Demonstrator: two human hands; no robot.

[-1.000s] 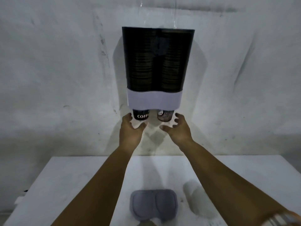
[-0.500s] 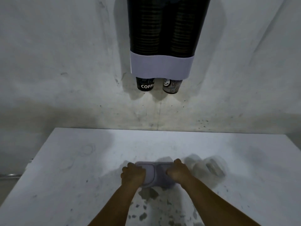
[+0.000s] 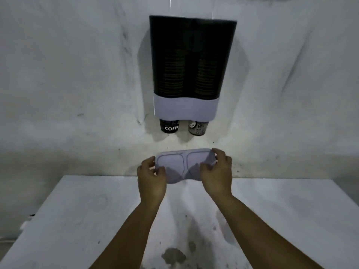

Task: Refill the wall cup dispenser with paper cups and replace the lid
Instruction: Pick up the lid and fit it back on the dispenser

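One wall dispenser (image 3: 191, 63), dark, two columns of stacked cups, pale band at its foot. Two paper cups (image 3: 169, 126) protrude below. One lid (image 3: 184, 165), pale grey, two-lobed, held in the air above the counter (image 3: 77, 210), under the dispenser. Left hand (image 3: 151, 176) and right hand (image 3: 218, 171): each grip closed on a lid end. White stained counter; scuffed white wall (image 3: 68, 74).

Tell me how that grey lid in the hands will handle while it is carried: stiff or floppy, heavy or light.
The lid looks like stiff moulded plastic: held only at its ends by the left hand and right hand, it does not sag. Probably light, since fingers alone carry it. Its smooth surface may be somewhat slippery.
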